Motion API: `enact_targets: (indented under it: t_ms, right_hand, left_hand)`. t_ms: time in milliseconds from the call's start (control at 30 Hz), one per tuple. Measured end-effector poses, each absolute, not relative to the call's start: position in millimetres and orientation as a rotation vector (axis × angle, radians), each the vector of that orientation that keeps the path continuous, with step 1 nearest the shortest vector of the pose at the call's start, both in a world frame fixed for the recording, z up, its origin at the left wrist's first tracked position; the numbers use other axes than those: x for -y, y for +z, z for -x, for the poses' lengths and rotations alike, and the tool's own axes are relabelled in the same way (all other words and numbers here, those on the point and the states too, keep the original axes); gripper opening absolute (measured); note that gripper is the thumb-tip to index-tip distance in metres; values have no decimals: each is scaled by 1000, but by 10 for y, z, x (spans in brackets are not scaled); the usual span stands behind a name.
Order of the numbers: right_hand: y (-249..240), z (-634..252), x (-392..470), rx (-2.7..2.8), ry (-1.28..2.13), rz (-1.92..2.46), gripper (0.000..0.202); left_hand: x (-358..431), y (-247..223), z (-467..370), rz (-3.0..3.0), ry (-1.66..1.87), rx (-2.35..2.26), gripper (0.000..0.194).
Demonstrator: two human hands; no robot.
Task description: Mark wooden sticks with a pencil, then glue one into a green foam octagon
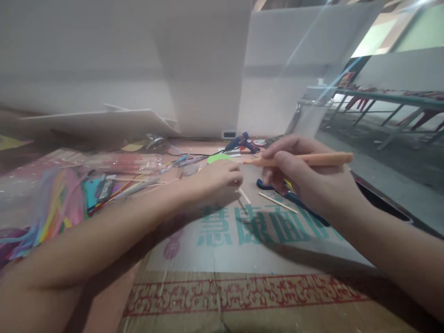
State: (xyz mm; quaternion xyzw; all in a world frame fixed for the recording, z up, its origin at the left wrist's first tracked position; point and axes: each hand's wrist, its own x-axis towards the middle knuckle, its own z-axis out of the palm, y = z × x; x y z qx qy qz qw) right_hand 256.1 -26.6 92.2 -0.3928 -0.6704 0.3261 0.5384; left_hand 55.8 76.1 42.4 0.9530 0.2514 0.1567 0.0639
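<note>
My left hand (224, 178) is closed in a pinch, and a short thin wooden stick (244, 196) juts out below its fingertips. Between the fingers and thumb of my right hand (301, 173) is an orange pen (319, 159), its tip pointing left towards my left hand. A bright green piece (219, 158) shows just behind my left hand. Under my right hand lies a dark blue-handled tool (265, 185), mostly covered. Another thin wooden stick (277, 202) rests on the white printed sheet (180, 261).
A blue glue gun (243, 143) and a small display box (229, 134) stand at the back against a pale panel. Colourful strips (60, 203) and plastic packets (138, 162) crowd the left. A dark flat object (385, 201) lies at right. A green-framed table (391, 99) stands beyond.
</note>
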Motion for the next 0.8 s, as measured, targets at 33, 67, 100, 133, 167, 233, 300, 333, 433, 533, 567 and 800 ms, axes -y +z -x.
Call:
enact_targets:
  t_ms: [33,67,100,133,167,233,300,333,433,533,567,800]
  right_hand:
    - [858,-2530,268,1618,800,913,16]
    - [793,-2499,264,1649,810,898,18]
    - [731,-2471,255,1687,813,891,18]
    - [675,-2447,241,1722,818,902,18]
    - [626,-2425,225,1747,826,924,18]
    - [550,-2392,190,1757,857,1007,18]
    - [491,-2370,164,1719,888,1065,20]
    - [461,-2363,158,1699,898,1072,21]
    - [360,-2348,172,1722,949,1042,25]
    - [269,-2342,225,1907,984,1040,23]
    - [250,-2340,243,1985,969,1053,24]
    - [208,-2313,303,2154,910,1097,24]
  left_hand:
    - [-658,422,-439,-2899,408,-705,13]
    - [-557,420,-328,-2916,348,-657,15]
    - [-463,418,-230,-2929,303,-625,19]
    - [-382,413,-145,-2934,265,-612,21]
    - [-320,405,-75,-2942,232,-616,21]
    - [-252,368,27,-2946,214,-644,22]
    - [-234,303,91,-2914,292,-709,21]
    - [-227,266,113,-2875,350,-781,29]
    - [-151,170,150,-2686,428,-1083,80]
    - [5,126,148,-2619,358,-1133,105]
    - [58,119,139,-2628,350,-1106,105]
    - [213,77,34,-2673,372,-1030,77]
